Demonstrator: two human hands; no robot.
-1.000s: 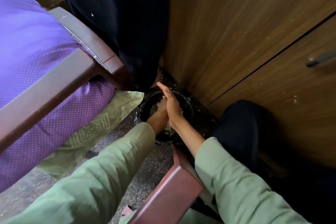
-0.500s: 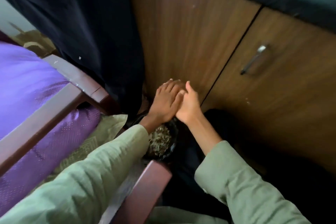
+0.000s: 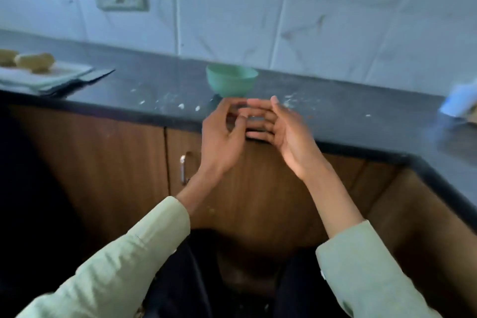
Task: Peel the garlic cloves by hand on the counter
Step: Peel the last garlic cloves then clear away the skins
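Up they come! A second ago both hands were down at floor level over a dark bin of papery scraps; half a second ago they were rising past the cabinet doors. Now the left hand (image 3: 222,134) and right hand (image 3: 278,126) are raised together at the front edge of the dark surface (image 3: 335,111), fingers brushing each other.

The left hand's grip is loose, thumb and fingers lightly curved, nothing visible in it. The right hand's grip is open, fingers straight and laid across toward the left hand. The frame is blurred, so a small scrap between them can't be ruled out.

Just beyond the grip sits a green bowl (image 3: 231,83); its contents don't show from here, so whether garlic is inside I can't tell. White flecks (image 3: 180,105), likely peel bits, lie on the surface just left of the hands. Farther left, a tray (image 3: 38,77) with pale lumps.

My read: the skins look dumped, the hands are being dusted off, and no clove is in hand.
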